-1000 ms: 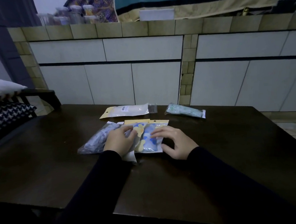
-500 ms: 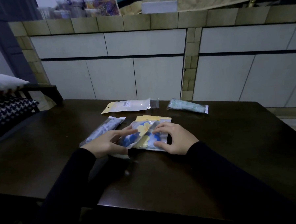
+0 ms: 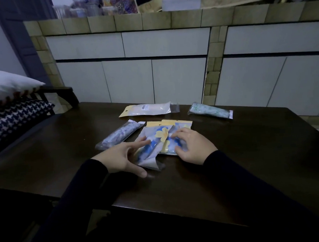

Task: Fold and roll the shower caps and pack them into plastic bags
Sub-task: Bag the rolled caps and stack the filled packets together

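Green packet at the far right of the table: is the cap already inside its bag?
In. The green packet shows a rolled green-patterned cap inside clear plastic, lying flat on the table. Whether it is sealed, cannot tell.

Dark wooden table (image 3: 230, 154) bearing five packed plastic bags (image 3: 147, 109).
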Motion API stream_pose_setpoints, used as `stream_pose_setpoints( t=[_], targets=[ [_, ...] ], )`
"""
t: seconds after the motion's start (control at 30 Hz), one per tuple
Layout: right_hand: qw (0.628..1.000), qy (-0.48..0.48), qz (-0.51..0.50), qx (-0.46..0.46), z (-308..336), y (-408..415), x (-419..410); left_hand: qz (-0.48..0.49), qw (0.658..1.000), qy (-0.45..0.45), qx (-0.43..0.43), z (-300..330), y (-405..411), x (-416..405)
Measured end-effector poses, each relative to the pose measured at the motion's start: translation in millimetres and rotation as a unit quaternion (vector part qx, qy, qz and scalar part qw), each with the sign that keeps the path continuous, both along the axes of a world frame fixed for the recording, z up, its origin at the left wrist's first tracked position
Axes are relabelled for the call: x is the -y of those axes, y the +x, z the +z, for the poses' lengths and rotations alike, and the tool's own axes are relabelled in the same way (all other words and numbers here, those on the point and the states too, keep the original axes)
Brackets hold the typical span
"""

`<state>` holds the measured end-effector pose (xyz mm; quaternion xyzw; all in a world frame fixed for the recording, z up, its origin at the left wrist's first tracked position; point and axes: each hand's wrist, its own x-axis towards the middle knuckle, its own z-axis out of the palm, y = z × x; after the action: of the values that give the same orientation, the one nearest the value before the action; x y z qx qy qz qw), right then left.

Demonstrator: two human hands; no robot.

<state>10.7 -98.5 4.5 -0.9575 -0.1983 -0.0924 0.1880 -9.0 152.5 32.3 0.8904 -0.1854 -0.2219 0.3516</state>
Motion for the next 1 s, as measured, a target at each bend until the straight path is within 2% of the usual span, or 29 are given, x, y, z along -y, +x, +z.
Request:
stream_pose_setpoints(
  t=[0.07,0.23,0.3,0.4,0.57,0.6,0.73,0.8,1.0],
  targets=[
    [1.0,-0.013,-0.011,0.002,-1.3,-2.5,-6.0,0.012,1.0,0.007,0.025,-2.8,2.3,1.2],
    [0.999,-0.048,0.015,0.018,0.1,-8.9,-9.5,0.028,0.977,0.051,0.206,-18.1,5.3,0.3],
    [0.998,-0.067,0.013,0.015,0.9,-9.6,-8.8,0.031,0.96,0.052,0.273,-28.5,5.4,-1.2],
    [0.998,-0.057,0.01,0.012,1.3,-10.0,-6.0,0.06,0.922,0.006,0.383,-36.1,8.2,-3.3],
    [1.0,-0.021,0.02,0.006,4.3,-9.2,1.8,0.078,0.87,0.035,0.485,-33.2,15.1,10.8],
    [1.0,-0.018,0.022,0.005,4.7,-9.2,2.5,0.072,0.867,0.044,0.491,-36.7,17.6,13.2],
    [1.0,-0.012,0.021,0.004,3.7,-7.0,3.5,0.066,0.919,0.057,0.385,-43.2,21.9,11.2],
    [1.0,-0.011,0.025,0.006,2.3,-5.2,1.8,0.067,0.934,0.05,0.347,-41.8,21.6,6.8],
    [0.999,-0.019,0.033,0.002,2.3,-3.3,-3.2,0.08,0.937,0.065,0.333,-35.8,17.0,10.9]
  ],
)
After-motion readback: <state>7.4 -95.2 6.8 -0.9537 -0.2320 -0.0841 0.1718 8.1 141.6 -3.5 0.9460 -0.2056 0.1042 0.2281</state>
